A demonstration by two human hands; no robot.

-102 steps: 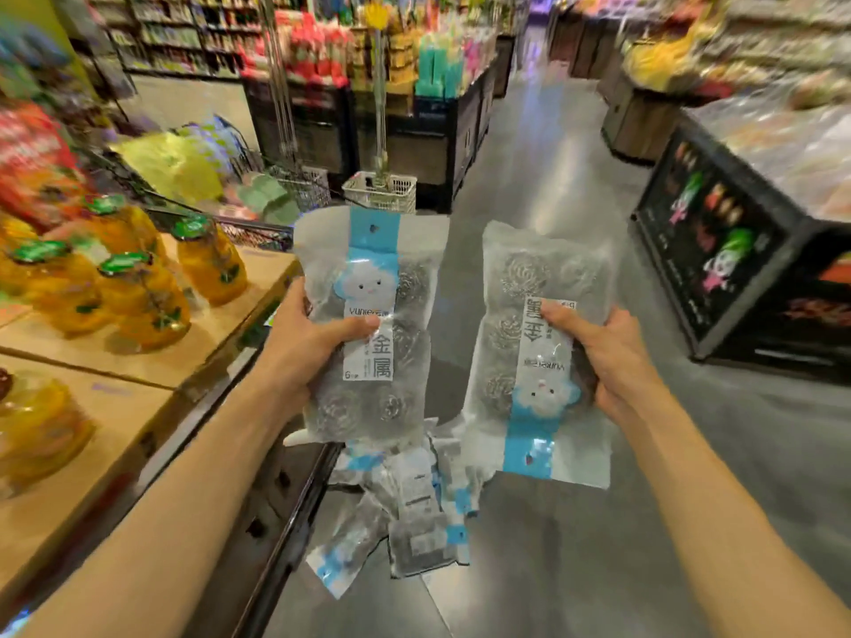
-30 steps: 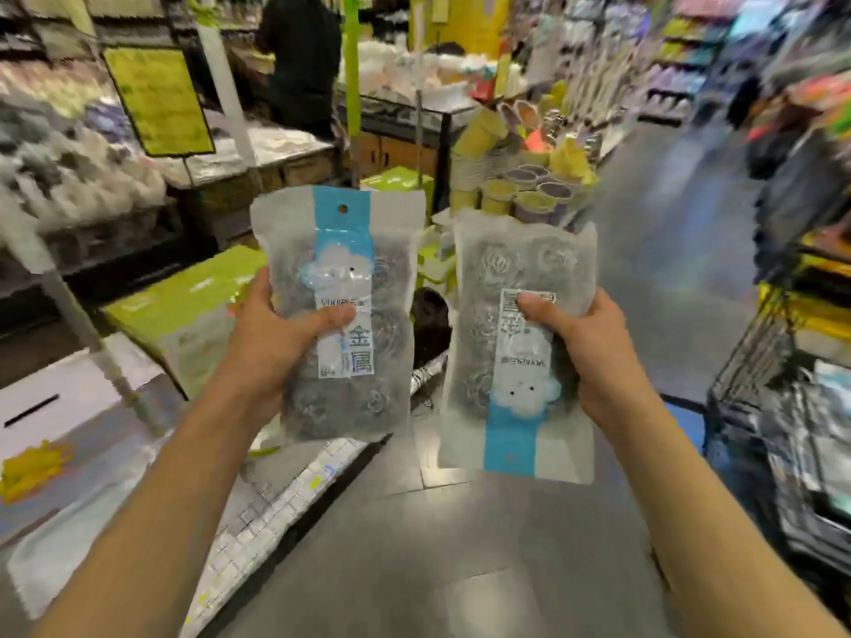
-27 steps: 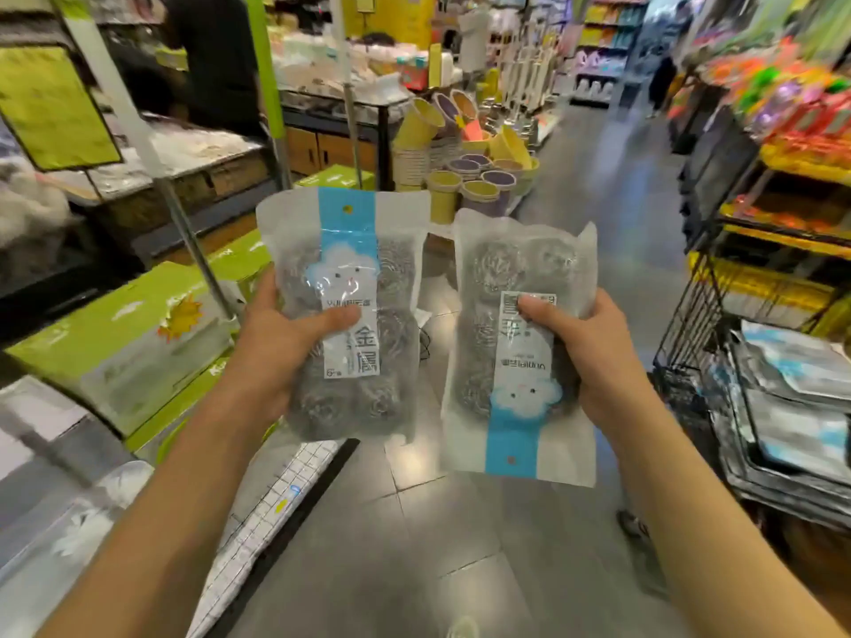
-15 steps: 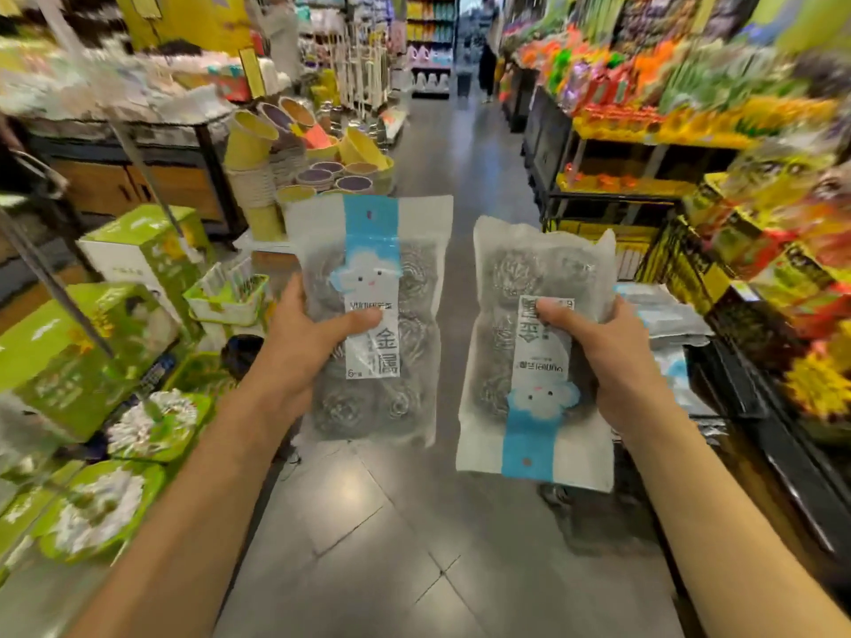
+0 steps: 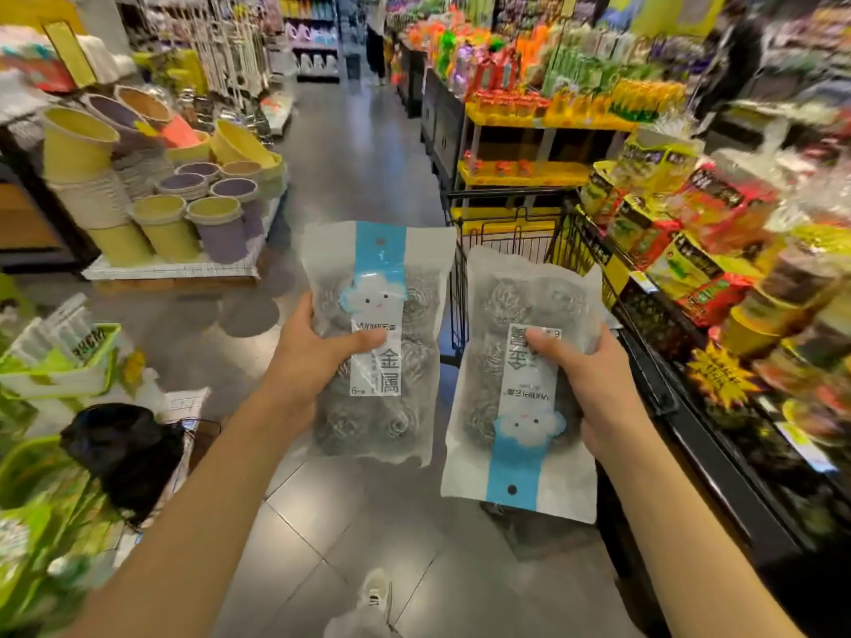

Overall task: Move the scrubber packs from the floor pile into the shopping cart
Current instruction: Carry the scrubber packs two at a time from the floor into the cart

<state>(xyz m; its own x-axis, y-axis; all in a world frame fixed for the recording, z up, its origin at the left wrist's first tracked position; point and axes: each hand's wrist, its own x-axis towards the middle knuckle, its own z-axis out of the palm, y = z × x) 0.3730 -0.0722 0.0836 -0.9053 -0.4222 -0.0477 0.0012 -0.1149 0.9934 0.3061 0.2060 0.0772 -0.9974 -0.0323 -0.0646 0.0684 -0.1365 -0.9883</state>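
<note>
Left hand (image 5: 306, 361) holds a clear plastic scrubber pack with blue stripe and steel-wool balls inside (image 5: 380, 343), centre of the frame; thumb lies over the white label, other fingers are behind the pack. This pack is upright, blue stripe at the top.

Right hand (image 5: 594, 389) grips a second clear scrubber pack w/ blue stripe (image 5: 520, 384), just right of centre; thumb presses on the label in front, fingers curl round the right edge. This one is upside down, blue stripe & hang hole at the bottom. The two packs are side by side, near each other but not touching, both held above the grey tiled floor (image 5: 350, 522).

Black wire shopping cart (image 5: 506, 223) stands behind the right pack, centre-right of the frame; its lower part is hidden by the pack, so what is inside I cannot tell.

Upper left: stacks of yellow and purple plastic buckets (image 5: 184, 209). Right side: black shelf unit w/ yellow and red snack packs (image 5: 681, 232). Lower left: green boxes (image 5: 50, 522) & a black bag (image 5: 124, 448). Bottom centre: tip of a white shoe (image 5: 375, 600).
</note>
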